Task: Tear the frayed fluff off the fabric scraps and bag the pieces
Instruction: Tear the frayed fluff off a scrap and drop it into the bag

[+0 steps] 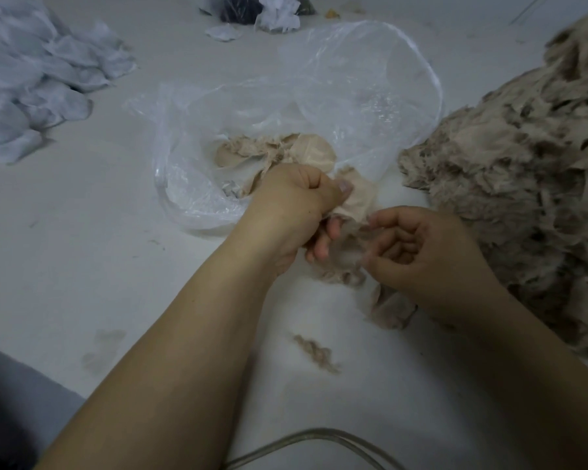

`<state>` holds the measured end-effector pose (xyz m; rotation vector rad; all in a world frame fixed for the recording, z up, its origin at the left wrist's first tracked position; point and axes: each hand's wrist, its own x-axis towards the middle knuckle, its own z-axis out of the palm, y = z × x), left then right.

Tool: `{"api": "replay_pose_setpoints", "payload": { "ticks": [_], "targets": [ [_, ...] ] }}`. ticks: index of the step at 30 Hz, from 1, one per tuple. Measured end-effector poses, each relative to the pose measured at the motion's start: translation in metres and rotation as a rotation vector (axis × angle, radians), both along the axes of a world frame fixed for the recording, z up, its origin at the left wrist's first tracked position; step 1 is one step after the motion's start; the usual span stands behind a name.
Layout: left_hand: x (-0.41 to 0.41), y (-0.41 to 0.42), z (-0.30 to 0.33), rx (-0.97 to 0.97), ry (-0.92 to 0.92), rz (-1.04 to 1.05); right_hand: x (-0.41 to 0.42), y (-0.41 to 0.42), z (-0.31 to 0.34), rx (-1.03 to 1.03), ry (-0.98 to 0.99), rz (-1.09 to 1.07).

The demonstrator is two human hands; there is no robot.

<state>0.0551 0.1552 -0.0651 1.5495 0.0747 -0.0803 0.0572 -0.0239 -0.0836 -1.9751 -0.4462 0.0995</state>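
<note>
The left hand gripped the beige scrap; the right hand pinched its fluff. Soft, light cloth, best held near the frayed edge.

scrap in the hands: pale beige, smooth
fluff on it: grey-beige
pile on the right: beige-tan with dark brown flecks
bag: clear, whitish sheen
pieces in the bag: peach-beige
heap at far left: pale grey-blue
table: off-white
tuft on the table: tan
</note>
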Motion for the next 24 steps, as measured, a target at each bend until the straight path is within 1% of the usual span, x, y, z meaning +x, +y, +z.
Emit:
{"api": "replay_pose_setpoints", "payload": {
  "ticks": [2,4,5,6,8,10,12,15,17,18,19,21,22,24],
  "targets": [
    [-0.001,0.0,0.0,0.032,0.026,-0.06,0.0,0.0,0.001,0.067,-0.019,-0.072],
    [-0.002,-0.001,0.001,0.102,0.06,-0.148,0.001,0.0,0.003,0.247,0.029,-0.167],
    [-0.003,-0.002,0.001,0.137,0.075,-0.182,0.001,0.0,0.004,0.309,0.056,-0.175],
    [-0.003,-0.002,0.001,0.163,0.087,-0.207,0.001,0.001,0.004,0.323,0.065,-0.16],
    [-0.003,-0.002,0.002,0.187,0.102,-0.239,0.0,0.001,0.001,0.273,0.032,-0.174],
    [-0.003,-0.002,0.003,0.173,0.117,-0.259,0.003,-0.001,-0.002,0.257,-0.012,-0.287],
    [-0.004,-0.002,0.004,0.132,0.128,-0.281,0.007,-0.005,-0.003,0.295,-0.036,-0.356],
    [-0.006,-0.004,0.005,0.108,0.116,-0.288,0.007,-0.003,-0.004,0.318,-0.044,-0.293],
    [-0.006,-0.006,0.005,0.088,0.075,-0.203,0.007,-0.002,-0.007,0.302,-0.034,-0.259],
    [-0.004,-0.006,0.005,0.04,0.05,-0.116,0.007,-0.003,-0.009,0.275,-0.038,-0.281],
    [-0.002,-0.005,0.006,-0.051,0.024,-0.01,0.008,-0.004,-0.01,0.222,-0.065,-0.327],
    [0.004,-0.002,0.007,-0.266,-0.047,0.192,0.009,-0.007,-0.01,0.05,-0.176,-0.383],
    [0.006,-0.002,0.007,-0.34,-0.073,0.246,0.01,-0.009,-0.009,-0.068,-0.226,-0.37],
    [0.007,-0.004,0.005,-0.404,-0.059,0.26,0.01,-0.012,-0.012,-0.379,-0.283,-0.28]
  ]
}}
